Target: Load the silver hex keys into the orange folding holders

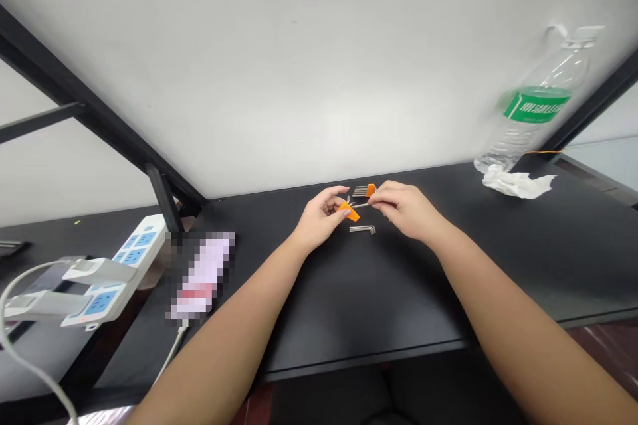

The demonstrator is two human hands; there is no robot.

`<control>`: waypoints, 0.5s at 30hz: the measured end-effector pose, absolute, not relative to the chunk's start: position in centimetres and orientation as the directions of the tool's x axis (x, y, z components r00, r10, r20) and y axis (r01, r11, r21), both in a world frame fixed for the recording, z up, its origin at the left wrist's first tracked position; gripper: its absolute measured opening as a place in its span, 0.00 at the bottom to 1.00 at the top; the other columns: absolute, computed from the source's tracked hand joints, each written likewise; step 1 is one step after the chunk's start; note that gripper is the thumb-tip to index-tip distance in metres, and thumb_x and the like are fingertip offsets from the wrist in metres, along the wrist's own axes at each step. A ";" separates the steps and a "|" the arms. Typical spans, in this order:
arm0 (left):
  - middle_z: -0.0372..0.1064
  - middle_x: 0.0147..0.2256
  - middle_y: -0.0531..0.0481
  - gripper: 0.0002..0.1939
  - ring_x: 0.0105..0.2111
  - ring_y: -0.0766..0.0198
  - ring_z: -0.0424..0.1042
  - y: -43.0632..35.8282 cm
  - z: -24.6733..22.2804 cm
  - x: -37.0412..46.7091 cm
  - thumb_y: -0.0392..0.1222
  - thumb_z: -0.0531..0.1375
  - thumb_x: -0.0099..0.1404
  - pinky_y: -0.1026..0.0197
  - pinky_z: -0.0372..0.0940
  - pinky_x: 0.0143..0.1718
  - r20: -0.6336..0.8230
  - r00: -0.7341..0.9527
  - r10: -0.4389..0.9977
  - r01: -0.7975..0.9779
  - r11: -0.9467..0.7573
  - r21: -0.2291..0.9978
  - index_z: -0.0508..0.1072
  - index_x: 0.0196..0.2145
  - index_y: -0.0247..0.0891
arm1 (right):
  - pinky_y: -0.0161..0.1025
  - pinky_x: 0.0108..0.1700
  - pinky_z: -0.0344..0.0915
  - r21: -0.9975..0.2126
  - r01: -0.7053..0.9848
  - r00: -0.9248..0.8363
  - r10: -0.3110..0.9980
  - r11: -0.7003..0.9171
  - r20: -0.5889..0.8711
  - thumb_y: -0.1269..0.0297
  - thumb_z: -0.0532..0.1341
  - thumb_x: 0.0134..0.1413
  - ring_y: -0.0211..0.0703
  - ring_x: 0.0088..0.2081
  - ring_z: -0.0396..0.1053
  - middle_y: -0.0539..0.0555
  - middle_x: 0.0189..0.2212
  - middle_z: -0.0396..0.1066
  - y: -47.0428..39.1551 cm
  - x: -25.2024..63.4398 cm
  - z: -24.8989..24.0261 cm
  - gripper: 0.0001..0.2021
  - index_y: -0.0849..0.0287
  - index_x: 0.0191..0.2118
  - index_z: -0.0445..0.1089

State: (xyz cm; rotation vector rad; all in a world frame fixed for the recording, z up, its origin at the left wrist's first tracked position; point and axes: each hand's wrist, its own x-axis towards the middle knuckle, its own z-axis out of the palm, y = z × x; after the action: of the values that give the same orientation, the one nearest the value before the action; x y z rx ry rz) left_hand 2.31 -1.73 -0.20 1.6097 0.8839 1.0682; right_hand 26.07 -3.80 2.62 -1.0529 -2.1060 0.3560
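My left hand (321,216) pinches an orange hex key holder (350,211) between thumb and fingers, above the black table. A thin metal hex key (359,204) reaches from the holder toward my right hand (406,209), whose thumb and fingertips are closed on its far end. How deep the key sits in the holder I cannot tell. Just behind the hands lies a second orange holder (371,190) with several metal keys (359,191) side by side. Nearer to me, a few loose L-shaped hex keys (362,229) rest together on the tabletop.
On the right stand a large clear bottle (538,105) with a green label and a crumpled white tissue (518,182). To the left lie a pixelated phone-like object (204,275) with a cable and a white power strip (132,259) with plugs. A white wall (299,66) rises behind the table (369,305).
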 end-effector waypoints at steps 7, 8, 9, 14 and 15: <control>0.79 0.36 0.48 0.30 0.35 0.61 0.76 -1.7 -0.1 2.0 0.46 0.71 0.60 0.58 0.69 0.41 0.191 0.362 0.912 0.067 -0.230 0.971 0.70 0.57 0.39 | 0.41 0.42 0.68 -0.479 0.582 -0.438 0.749 0.658 0.497 0.72 0.56 0.66 0.42 0.37 0.72 0.56 0.41 0.74 -4.1 26.1 2.4 0.12 0.56 0.40 0.78; 0.79 0.36 0.48 0.30 0.35 0.61 0.76 -1.6 -0.1 1.9 0.46 0.71 0.60 0.58 0.69 0.41 0.185 0.370 0.911 0.073 -0.227 0.971 0.70 0.57 0.39 | 0.40 0.41 0.67 -0.469 0.589 -0.451 0.749 0.658 0.485 0.72 0.56 0.66 0.42 0.38 0.72 0.56 0.40 0.73 -4.1 26.1 2.5 0.11 0.56 0.40 0.77; 0.79 0.35 0.48 0.30 0.34 0.61 0.77 -1.7 -0.1 1.9 0.46 0.71 0.60 0.58 0.69 0.41 0.179 0.380 0.907 0.077 -0.224 0.971 0.69 0.57 0.39 | 0.40 0.41 0.66 -0.461 0.598 -0.460 0.752 0.656 0.472 0.73 0.56 0.66 0.42 0.37 0.71 0.55 0.40 0.73 -4.2 26.1 2.6 0.11 0.57 0.40 0.76; 0.79 0.35 0.46 0.28 0.36 0.58 0.79 -1.9 -0.2 2.1 0.46 0.70 0.62 0.56 0.71 0.43 0.142 0.486 0.862 0.081 -0.207 0.975 0.70 0.57 0.38 | 0.38 0.37 0.61 -0.478 0.591 -0.500 0.760 0.650 0.415 0.74 0.56 0.64 0.40 0.33 0.66 0.52 0.34 0.70 -4.5 25.7 2.8 0.08 0.57 0.35 0.70; 0.79 0.35 0.46 0.27 0.36 0.58 0.79 -2.0 -0.3 2.2 0.47 0.70 0.62 0.55 0.71 0.43 0.139 0.498 0.856 0.072 -0.201 0.977 0.70 0.56 0.38 | 0.37 0.37 0.61 -0.495 0.575 -0.509 0.758 0.652 0.407 0.74 0.57 0.64 0.40 0.34 0.66 0.52 0.34 0.70 -4.5 25.4 2.7 0.08 0.57 0.35 0.69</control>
State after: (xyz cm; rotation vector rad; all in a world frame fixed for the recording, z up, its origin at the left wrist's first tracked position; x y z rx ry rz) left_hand 2.20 -1.97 -0.26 1.6263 0.8111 0.8762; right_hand 25.44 -4.53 2.70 -1.0303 -2.2646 0.3963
